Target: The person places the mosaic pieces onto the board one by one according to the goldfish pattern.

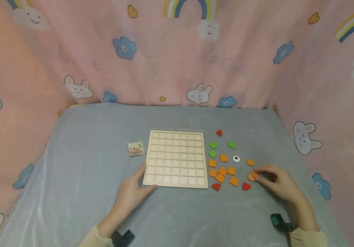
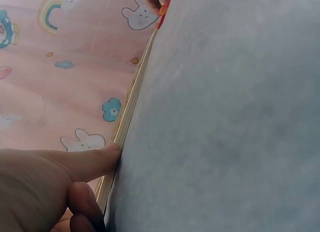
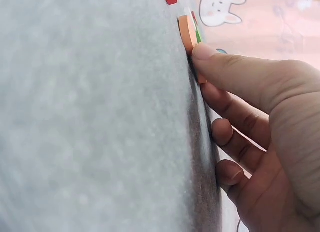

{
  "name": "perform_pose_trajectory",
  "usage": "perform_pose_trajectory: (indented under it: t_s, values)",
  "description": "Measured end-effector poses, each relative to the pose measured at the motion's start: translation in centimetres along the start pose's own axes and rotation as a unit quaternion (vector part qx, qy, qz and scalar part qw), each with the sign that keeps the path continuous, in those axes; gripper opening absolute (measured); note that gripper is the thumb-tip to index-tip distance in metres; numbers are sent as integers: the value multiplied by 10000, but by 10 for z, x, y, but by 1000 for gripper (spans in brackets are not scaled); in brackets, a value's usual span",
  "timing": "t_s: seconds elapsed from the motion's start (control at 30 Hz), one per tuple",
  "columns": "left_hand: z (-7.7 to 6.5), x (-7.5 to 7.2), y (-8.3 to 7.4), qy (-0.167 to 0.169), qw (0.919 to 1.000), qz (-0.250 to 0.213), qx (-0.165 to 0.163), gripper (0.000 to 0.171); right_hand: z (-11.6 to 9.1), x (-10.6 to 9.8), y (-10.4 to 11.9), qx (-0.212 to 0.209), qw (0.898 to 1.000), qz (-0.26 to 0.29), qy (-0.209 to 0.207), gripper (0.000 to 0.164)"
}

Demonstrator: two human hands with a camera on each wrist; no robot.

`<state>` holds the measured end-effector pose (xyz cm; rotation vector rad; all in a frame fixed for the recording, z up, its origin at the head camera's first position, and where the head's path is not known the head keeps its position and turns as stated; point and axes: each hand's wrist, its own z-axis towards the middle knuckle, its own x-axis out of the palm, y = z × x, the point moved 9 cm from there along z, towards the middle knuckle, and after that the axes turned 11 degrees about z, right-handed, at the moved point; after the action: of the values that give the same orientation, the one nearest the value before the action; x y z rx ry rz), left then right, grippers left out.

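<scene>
A pale wooden grid board (image 1: 174, 159) lies flat on the cloth. My left hand (image 1: 130, 193) rests at its near left corner, the thumb straight along the front edge and the fingers by the left side. In the left wrist view, that thumb (image 2: 95, 161) touches the board's edge. To the right of the loose pieces, my right hand (image 1: 277, 181) pinches an orange round piece (image 1: 255, 174) between thumb and fingertips. Another orange round piece (image 1: 251, 177) lies right against it, partly covered. The right wrist view shows the thumb (image 3: 225, 61) over the pinched piece, mostly hiding it.
Several orange squares (image 1: 231, 170), green diamonds (image 1: 231, 144) and red quarter-round pieces (image 1: 246, 186) lie right of the board. Among them are a white eye disc (image 1: 236, 159) and a lone orange round piece (image 1: 250, 162). A small pattern card (image 1: 136, 149) lies left of the board.
</scene>
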<state>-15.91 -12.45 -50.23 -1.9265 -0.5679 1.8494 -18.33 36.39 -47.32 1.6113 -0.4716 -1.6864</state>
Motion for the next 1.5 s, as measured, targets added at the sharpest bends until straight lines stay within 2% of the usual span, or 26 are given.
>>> perform_pose_trajectory:
  t_s: [0.5, 0.83, 0.93, 1.17, 1.5]
  values:
    - [1, 0, -5, -156, 9995, 223, 177, 95, 4, -9, 3, 456, 9984, -87, -319, 27]
    - [2, 0, -5, -116, 9997, 185, 129, 95, 21, -11, 22, 235, 9956, -245, -871, 24]
    - [2, 1, -4, -90, 9998, 137, 91, 96, 30, -7, 30, 219, 9949, -232, -960, 25]
    - [3, 0, -2, -119, 9999, 65, 62, 95, 55, 13, 58, -103, 9948, -66, -1009, 22]
    - [1, -3, -3, -251, 9994, 127, 186, 94, 91, 50, 91, -208, 9966, 18, -799, 24]
